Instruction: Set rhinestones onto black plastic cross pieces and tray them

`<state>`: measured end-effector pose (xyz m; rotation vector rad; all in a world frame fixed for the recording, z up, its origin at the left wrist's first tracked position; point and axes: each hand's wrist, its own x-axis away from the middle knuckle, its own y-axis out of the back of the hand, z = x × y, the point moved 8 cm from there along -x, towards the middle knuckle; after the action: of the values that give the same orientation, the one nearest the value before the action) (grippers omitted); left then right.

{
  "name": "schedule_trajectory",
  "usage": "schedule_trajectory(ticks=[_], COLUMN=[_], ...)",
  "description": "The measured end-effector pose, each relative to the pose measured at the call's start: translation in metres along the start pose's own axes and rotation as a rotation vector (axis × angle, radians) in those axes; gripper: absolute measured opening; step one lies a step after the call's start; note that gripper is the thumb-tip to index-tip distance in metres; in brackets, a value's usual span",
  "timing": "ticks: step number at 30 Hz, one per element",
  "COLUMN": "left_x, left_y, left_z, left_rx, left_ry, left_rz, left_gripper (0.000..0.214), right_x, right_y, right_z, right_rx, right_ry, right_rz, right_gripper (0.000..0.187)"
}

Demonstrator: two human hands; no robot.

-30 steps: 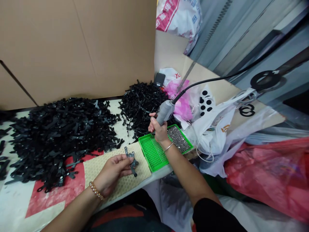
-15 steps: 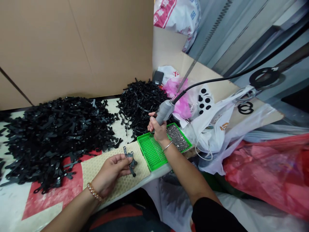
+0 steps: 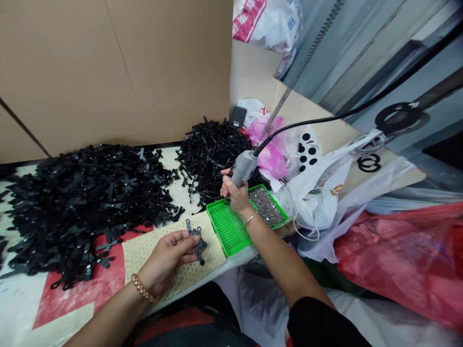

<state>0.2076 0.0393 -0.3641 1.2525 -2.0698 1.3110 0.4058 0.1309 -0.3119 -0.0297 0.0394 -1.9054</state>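
Above the beige honeycomb-patterned mat (image 3: 152, 250), my left hand (image 3: 171, 253) pinches a small black bracket with several arms ending in round holes (image 3: 198, 243). My right hand (image 3: 237, 195) is wrapped round a grey electric screwdriver (image 3: 243, 168), tilted with its cable end up and to the right. The driver's tip is hidden behind my hand. Beneath that hand lies a green perforated tray (image 3: 222, 226), with small silver screws (image 3: 265, 205) heaped at its right side and more set in its holes.
A big heap of black parts (image 3: 90, 193) lies left, and a smaller heap (image 3: 213, 154) behind the tray. A coil spring (image 3: 307, 62) and a black cable (image 3: 325, 118) run up from the driver. Plastic bags (image 3: 321, 183) hang at the right; cardboard (image 3: 144, 72) stands behind.
The screwdriver in my right hand has tilted or shifted very slightly left. My left hand keeps the black bracket in practically the same place.
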Motion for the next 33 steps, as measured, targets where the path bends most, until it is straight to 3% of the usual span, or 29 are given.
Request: schedule_trajectory(ticks=[23,29,33], left_x=[0.001,0.001,0.002], left_y=[-0.002,-0.004,-0.005], left_z=[-0.001,-0.001,-0.002], left_rx=[0.020,-0.002,-0.014], left_ry=[-0.004,-0.009,-0.013], left_rz=[0.009,-0.016,-0.014], left_gripper=[0.033,0.029,0.028], right_x=[0.001,0.007,0.026], right_y=[0.000,-0.003,-0.036], right_z=[-0.003,0.033,0.055], right_rx=[0.055,-0.133,-0.272], right_ry=[0.003,0.013,-0.013], right_rz=[0.016,-0.140,-0.045], right_gripper=[0.053,0.055,0.051])
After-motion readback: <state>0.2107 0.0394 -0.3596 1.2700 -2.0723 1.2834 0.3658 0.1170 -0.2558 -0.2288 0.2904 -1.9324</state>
